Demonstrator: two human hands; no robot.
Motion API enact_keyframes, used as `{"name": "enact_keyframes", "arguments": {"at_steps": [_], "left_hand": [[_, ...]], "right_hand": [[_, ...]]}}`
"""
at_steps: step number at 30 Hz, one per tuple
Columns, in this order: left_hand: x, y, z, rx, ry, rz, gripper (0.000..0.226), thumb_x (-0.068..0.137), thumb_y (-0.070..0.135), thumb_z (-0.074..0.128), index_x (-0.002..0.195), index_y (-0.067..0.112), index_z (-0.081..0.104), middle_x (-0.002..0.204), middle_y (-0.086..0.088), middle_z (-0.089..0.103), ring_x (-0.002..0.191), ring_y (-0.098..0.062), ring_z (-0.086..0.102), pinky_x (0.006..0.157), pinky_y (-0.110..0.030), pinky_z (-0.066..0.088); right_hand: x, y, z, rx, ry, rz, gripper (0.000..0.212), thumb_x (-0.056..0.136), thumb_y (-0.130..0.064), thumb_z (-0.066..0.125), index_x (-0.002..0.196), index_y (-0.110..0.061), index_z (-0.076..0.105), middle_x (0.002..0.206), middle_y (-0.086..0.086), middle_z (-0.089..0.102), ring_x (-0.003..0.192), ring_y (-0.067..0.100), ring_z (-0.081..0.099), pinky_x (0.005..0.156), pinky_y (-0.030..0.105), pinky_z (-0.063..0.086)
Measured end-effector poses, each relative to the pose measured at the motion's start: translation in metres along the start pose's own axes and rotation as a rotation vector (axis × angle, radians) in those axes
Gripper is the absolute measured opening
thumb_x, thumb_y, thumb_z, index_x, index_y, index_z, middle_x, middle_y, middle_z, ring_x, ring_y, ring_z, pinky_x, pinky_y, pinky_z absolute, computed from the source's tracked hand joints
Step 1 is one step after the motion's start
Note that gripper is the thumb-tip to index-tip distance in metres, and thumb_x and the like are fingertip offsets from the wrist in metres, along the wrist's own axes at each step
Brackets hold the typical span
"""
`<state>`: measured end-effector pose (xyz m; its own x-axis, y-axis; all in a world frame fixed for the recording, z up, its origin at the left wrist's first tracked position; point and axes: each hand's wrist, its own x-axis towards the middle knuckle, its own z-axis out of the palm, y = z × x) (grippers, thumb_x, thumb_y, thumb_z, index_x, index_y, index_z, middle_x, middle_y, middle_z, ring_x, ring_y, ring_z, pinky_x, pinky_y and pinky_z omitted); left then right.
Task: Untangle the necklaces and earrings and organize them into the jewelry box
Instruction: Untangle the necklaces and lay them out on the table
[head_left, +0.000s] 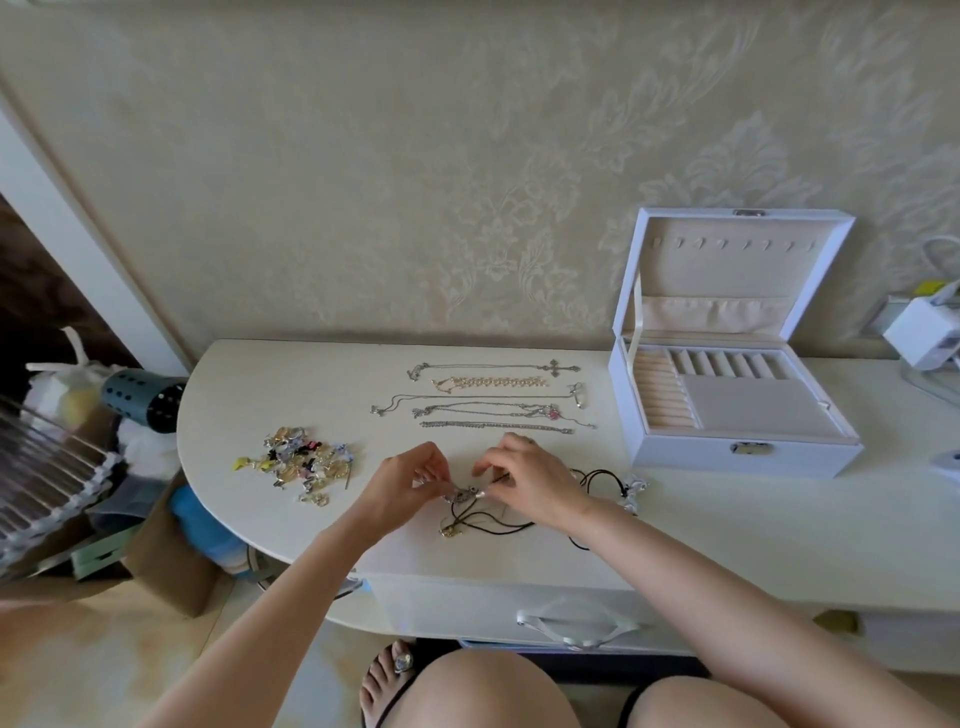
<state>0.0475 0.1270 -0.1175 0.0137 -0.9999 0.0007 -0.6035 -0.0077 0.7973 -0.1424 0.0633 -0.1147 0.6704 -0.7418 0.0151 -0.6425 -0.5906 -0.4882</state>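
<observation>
A tangle of black cord necklaces (587, 480) with silver and gold pendants lies on the white table (727, 530) near its front edge. My left hand (410, 480) pinches a silver pendant (462, 493) in that tangle. My right hand (524, 480) pinches the cord just beside it. Behind my hands, several chains (493, 400) lie stretched out in parallel rows. A pile of small earrings (301, 465) sits to the left. The white jewelry box (737, 447) stands open at the right, with its lid upright and beige compartments showing.
A white charger with cables (919, 338) sits at the far right by the wall. Left of the table's rounded end stand a dark blue perforated holder (140, 397), bags and boxes on the floor. A drawer handle (576, 623) sits below the table edge above my knees.
</observation>
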Motion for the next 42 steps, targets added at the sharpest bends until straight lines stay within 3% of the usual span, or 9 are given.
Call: {"name": "enact_keyframes", "arguments": {"at_steps": [8,11,13,19,26,31,36,39,42], "left_hand": [[-0.002,-0.012,-0.009,0.148,-0.075,0.019,0.033,0.073,0.007,0.076,0.067,0.032,0.054,0.082,0.004,0.063,0.076,0.0,0.054,0.073,-0.016,0.04],[-0.002,-0.011,-0.011,0.273,-0.162,0.03,0.013,0.074,0.031,0.075,0.068,0.029,0.064,0.086,0.006,0.059,0.084,-0.005,0.055,0.081,-0.025,0.041],[-0.001,-0.008,-0.008,0.291,-0.125,0.031,0.027,0.072,0.053,0.066,0.068,0.026,0.066,0.082,0.007,0.058,0.081,-0.007,0.052,0.075,-0.023,0.038],[0.007,0.001,0.004,0.384,-0.045,0.065,0.018,0.076,0.027,0.074,0.087,0.025,0.06,0.076,0.018,0.053,0.079,-0.008,0.052,0.074,-0.025,0.04],[0.009,-0.008,-0.001,0.428,-0.153,0.067,0.018,0.072,0.032,0.077,0.078,0.024,0.062,0.08,0.016,0.047,0.085,-0.01,0.048,0.077,-0.026,0.037],[0.004,0.003,-0.003,0.067,-0.007,0.009,0.02,0.079,0.014,0.073,0.073,0.021,0.055,0.077,0.004,0.063,0.074,-0.008,0.057,0.069,-0.016,0.042],[0.003,0.023,-0.007,-0.257,0.022,-0.009,0.01,0.086,0.005,0.062,0.079,0.006,0.056,0.072,-0.006,0.069,0.069,-0.013,0.063,0.067,-0.019,0.048],[0.005,0.031,-0.009,-0.37,0.005,-0.019,0.009,0.09,0.005,0.057,0.083,0.001,0.054,0.074,-0.012,0.069,0.071,-0.017,0.063,0.071,-0.023,0.048],[0.007,0.039,-0.008,-0.429,-0.004,-0.014,0.009,0.093,0.005,0.053,0.087,-0.002,0.052,0.077,-0.016,0.068,0.072,-0.019,0.064,0.07,-0.026,0.05]], "right_hand": [[-0.011,0.012,0.002,0.033,0.091,-0.023,0.003,0.079,-0.018,0.062,0.077,-0.018,0.06,0.086,-0.009,0.052,0.082,0.006,0.044,0.07,0.022,0.037],[-0.015,0.016,0.001,-0.017,0.048,-0.057,0.008,0.081,-0.019,0.061,0.075,-0.015,0.065,0.085,-0.003,0.059,0.083,0.013,0.049,0.072,0.021,0.035],[-0.012,0.013,0.0,-0.025,0.075,-0.04,0.014,0.083,-0.024,0.062,0.074,-0.014,0.064,0.081,-0.002,0.058,0.081,0.016,0.051,0.071,0.023,0.036],[0.006,-0.009,0.001,-0.008,-0.014,-0.045,0.017,0.085,-0.029,0.061,0.101,-0.023,0.06,0.083,-0.009,0.052,0.077,0.01,0.046,0.069,0.025,0.035],[0.01,-0.004,0.004,0.316,-0.027,0.114,0.003,0.08,-0.017,0.066,0.08,-0.015,0.064,0.081,-0.006,0.061,0.074,0.008,0.053,0.071,0.025,0.042],[0.008,-0.003,-0.005,0.598,0.056,0.197,0.011,0.082,-0.007,0.062,0.076,-0.015,0.058,0.069,-0.003,0.068,0.061,0.005,0.056,0.059,0.016,0.041],[0.01,0.003,-0.003,0.479,0.027,0.22,0.01,0.078,-0.011,0.066,0.078,-0.02,0.07,0.076,-0.006,0.065,0.075,0.009,0.058,0.075,0.028,0.048],[0.008,0.001,-0.004,0.304,0.013,0.131,0.016,0.08,-0.012,0.065,0.089,-0.024,0.07,0.09,-0.012,0.053,0.091,0.004,0.045,0.079,0.018,0.038],[0.007,-0.009,-0.009,0.511,-0.014,0.099,0.027,0.074,-0.01,0.058,0.086,-0.033,0.066,0.101,-0.011,0.054,0.101,0.004,0.043,0.088,0.02,0.033]]}}
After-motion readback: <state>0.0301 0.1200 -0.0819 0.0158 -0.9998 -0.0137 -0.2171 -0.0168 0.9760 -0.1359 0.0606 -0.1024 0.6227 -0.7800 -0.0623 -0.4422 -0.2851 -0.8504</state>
